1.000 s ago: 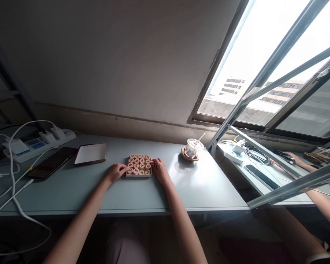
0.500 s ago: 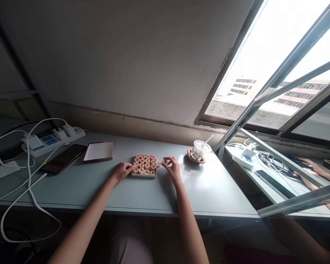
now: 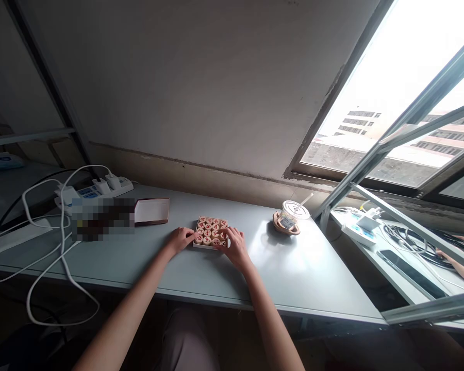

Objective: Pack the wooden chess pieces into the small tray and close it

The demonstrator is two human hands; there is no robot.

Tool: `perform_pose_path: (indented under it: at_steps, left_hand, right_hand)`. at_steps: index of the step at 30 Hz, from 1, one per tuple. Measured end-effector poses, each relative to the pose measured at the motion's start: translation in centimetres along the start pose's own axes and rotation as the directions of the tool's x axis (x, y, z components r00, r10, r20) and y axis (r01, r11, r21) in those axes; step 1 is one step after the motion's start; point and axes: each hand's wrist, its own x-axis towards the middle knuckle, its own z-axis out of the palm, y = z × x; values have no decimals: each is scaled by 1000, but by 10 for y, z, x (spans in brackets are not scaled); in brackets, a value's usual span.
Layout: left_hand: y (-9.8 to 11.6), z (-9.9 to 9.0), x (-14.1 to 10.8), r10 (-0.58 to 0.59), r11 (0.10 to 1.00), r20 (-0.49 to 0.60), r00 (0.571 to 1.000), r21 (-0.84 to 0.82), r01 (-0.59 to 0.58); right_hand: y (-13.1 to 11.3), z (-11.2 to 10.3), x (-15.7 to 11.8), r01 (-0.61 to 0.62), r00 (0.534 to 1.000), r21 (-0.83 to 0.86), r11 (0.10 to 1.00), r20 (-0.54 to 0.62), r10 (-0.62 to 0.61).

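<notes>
A shallow box [image 3: 211, 246] on the grey desk holds rows of round wooden pieces [image 3: 209, 232] with red characters. At its left edge, my left hand [image 3: 182, 239] has its fingers closed against the box side. My right hand [image 3: 234, 244] reaches over the right edge, fingers curled over the pieces at the lower right corner. Whether a piece is between those fingers is hidden. The box lid [image 3: 152, 211] lies with its pale inside up, to the left and farther back.
A lidded cup with a straw [image 3: 295, 210] stands in a brown holder [image 3: 285, 224] at the right. White cables [image 3: 64, 257] and a power strip [image 3: 118, 188] lie at the left. Metal bars [image 3: 355, 178] separate a neighbouring desk, where a person's hands show at the far right.
My right hand has moved left from beside the box onto its right part. The loose piece between hand and box no longer shows there. The whole view has shifted slightly.
</notes>
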Motion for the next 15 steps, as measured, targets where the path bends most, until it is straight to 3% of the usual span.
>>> perform_pose_path:
  at_steps: [5,8,10,13,15]
  left_hand:
    - [0,1,0,-11,1000,-21,1000,-1,11]
    - [-1,2,0,-24,1000,-35,999,-5,24]
    - [-2,4,1,-28,1000,-43,999,-4,28]
    - [-3,5,1,-32,999,-71,997,-12,31]
    - [-3,4,-1,-19,1000,-108,994,-26,16]
  right_hand:
    - [-12,-9,-3,38,998,-15,999,41,-38]
    - [-11,-9,-3,23,1000,-42,999,-17,-23]
    - [-2,-8,-2,-76,988,-85,993,-137,64]
    - [21,-4,0,-270,926,-146,952,-311,215]
    - [34,-1,0,-317,918,-189,930,-309,250]
